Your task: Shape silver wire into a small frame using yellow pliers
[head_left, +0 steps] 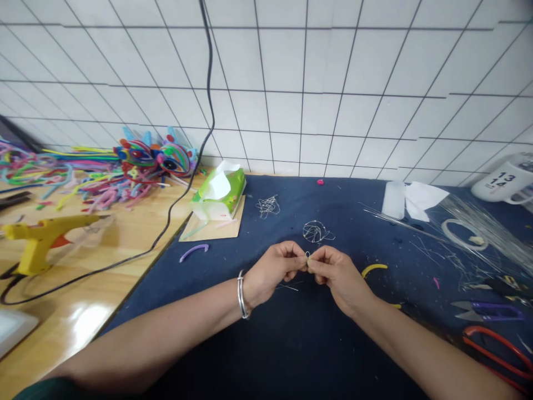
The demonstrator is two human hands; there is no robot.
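Note:
My left hand (282, 265) and my right hand (333, 272) meet above the dark blue cloth, fingertips pinched close together. Between them a small loop of thin wire (307, 255) sticks up, and the rest of it is hidden by the fingers. Just beyond the hands lies a round coil of wire (315, 231). Farther back and to the left is a loose tangle of wire (268, 206). A few straight wire pieces (289, 287) rest under my left hand. Yellow-handled pliers (375, 269) lie beside my right hand, partly covered by the arm.
A green tissue pack (227, 191) stands on cardboard at left. A yellow glue gun (37, 239) and colourful pipe cleaners (112, 186) occupy the wooden table. On the right are long wires (491, 228), purple snips (491, 311), red-handled scissors (495, 339) and a white mug (502, 180).

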